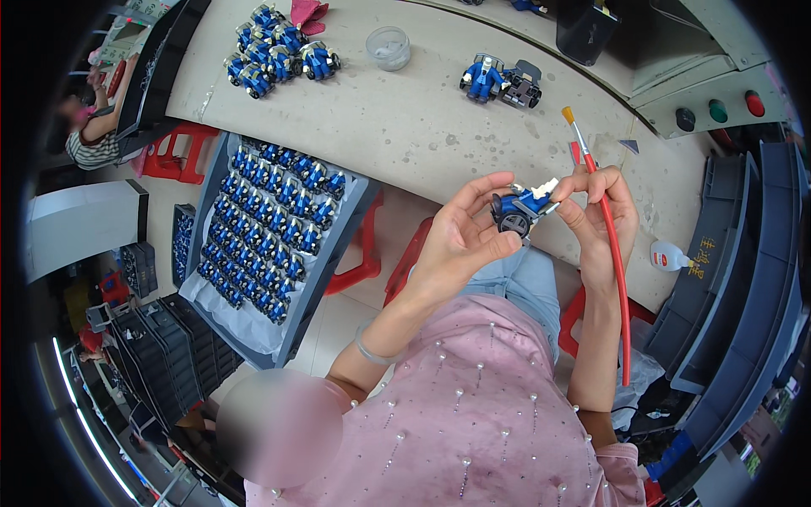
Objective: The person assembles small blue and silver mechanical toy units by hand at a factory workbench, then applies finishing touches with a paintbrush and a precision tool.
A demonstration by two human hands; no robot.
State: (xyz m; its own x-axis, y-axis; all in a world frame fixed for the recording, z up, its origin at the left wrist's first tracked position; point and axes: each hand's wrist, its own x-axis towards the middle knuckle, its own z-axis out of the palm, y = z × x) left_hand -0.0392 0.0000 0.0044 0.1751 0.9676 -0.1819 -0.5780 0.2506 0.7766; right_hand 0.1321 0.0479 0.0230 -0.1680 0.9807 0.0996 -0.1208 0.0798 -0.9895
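In front of my chest, my left hand grips a small toy figurine between thumb and fingers. The figurine has a blue body, a pale top part and dark wheels like those of a wheelchair. My right hand pinches its pale end with thumb and forefinger. The same hand carries a red-handled paintbrush, its yellowish bristles pointing away from me over the table. Farther off on the tabletop, a similar blue figurine stands beside a dark wheeled chair piece.
At the far left of the table are a cluster of blue figurines and a clear tub. A grey crate holding rows of figurines stands to my left. On the right are a white bottle, stacked grey crates and a button panel.
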